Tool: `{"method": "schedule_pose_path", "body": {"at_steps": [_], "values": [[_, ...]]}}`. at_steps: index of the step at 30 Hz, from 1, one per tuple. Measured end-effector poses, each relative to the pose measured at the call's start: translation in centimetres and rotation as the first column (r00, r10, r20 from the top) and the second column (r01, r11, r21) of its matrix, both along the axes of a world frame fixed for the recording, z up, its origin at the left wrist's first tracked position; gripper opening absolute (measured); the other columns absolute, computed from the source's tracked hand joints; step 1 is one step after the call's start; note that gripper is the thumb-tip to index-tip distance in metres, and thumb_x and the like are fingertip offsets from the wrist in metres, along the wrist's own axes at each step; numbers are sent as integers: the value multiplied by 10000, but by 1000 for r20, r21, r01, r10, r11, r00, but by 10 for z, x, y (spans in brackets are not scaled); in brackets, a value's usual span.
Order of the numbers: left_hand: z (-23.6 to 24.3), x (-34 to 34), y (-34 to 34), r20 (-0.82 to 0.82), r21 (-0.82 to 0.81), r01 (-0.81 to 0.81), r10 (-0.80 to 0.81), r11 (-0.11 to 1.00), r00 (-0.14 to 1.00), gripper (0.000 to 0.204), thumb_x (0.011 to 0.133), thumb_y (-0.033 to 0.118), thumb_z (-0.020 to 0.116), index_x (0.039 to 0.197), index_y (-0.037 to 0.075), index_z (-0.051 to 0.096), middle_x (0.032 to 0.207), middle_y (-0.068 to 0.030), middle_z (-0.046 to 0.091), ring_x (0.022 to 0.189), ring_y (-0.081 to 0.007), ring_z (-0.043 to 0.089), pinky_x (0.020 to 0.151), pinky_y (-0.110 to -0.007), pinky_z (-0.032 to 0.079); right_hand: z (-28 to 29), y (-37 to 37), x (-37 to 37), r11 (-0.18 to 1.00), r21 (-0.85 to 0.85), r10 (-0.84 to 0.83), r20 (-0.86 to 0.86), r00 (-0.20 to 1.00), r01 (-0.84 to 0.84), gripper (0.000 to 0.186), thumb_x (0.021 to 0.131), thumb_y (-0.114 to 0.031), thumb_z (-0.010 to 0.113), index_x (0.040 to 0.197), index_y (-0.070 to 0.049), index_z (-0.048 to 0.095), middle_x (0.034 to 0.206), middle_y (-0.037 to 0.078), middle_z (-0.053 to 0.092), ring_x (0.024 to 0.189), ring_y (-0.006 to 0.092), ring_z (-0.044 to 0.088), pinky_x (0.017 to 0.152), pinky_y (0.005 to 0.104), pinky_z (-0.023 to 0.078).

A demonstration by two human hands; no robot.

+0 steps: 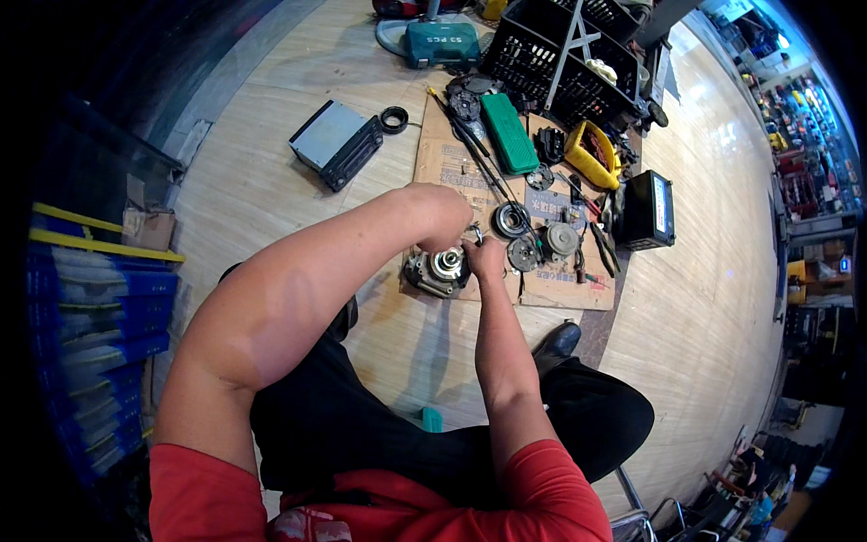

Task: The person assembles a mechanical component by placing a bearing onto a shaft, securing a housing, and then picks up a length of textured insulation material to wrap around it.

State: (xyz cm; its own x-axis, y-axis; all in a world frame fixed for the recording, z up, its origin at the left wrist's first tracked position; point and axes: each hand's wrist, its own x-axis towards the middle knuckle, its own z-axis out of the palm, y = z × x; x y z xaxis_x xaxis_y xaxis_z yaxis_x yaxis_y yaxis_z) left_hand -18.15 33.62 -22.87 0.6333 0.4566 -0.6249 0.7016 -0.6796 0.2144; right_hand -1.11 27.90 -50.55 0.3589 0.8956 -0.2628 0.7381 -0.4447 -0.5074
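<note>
Tiled shop floor, shelves along the right. Cardboard sheet [452,163] spread with parts; black crate [542,54] and yellow tray [591,154] at its far edge, contents unclear. Left hand [447,221] and right hand [486,257] curl, fingers pinching at the metal compressor [435,271] on the sheet's near-left corner.

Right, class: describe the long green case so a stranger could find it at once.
Start at the sheet of cardboard spread on the wooden floor ahead of the person's hands. Near its far edge, just before the black crate, lies the green case. It is the only flat, ribbed, bright green oblong among dark round metal parts.
</note>
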Motion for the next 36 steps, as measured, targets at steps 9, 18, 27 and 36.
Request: {"method": "schedule_pose_path", "body": {"at_steps": [9,18,27,36], "values": [[4,-3,0,16,3,-18,18,1000,1000,367,896,303,638,1162,51,608,1112,-185,660,1058,-345,628,895,-443,505,-8,2,5,991,124,52,-10,999,-50,382,741,-329,750,845,35,694,848,289,656,849,432,652,760,481,512],[2,-6,3,11,-9,-30,30,1000,999,372,895,299,640,1164,45,604,1120,-193,656,1071,-348,622,903,-446,501,-11,4,4,999,29,40,41,998,-41,373,738,-309,742,866,39,699,865,282,667,851,417,662,763,474,518],[1,-10,3,15,-14,-46,47,999,999,375,890,291,644,1175,52,605,1134,-191,653,1076,-349,620,908,-445,500,1,1,3,999,-15,-37,-14,999,37,351,724,-285,745,861,35,703,841,277,667,837,411,665,762,457,521],[2,-7,1,4,-5,-43,43,999,999,384,888,291,647,1192,59,604,1134,-184,655,1077,-343,622,907,-445,503,-7,1,3,997,63,-45,-60,997,48,395,734,-338,753,846,38,699,837,267,671,827,398,669,767,456,523]]}}
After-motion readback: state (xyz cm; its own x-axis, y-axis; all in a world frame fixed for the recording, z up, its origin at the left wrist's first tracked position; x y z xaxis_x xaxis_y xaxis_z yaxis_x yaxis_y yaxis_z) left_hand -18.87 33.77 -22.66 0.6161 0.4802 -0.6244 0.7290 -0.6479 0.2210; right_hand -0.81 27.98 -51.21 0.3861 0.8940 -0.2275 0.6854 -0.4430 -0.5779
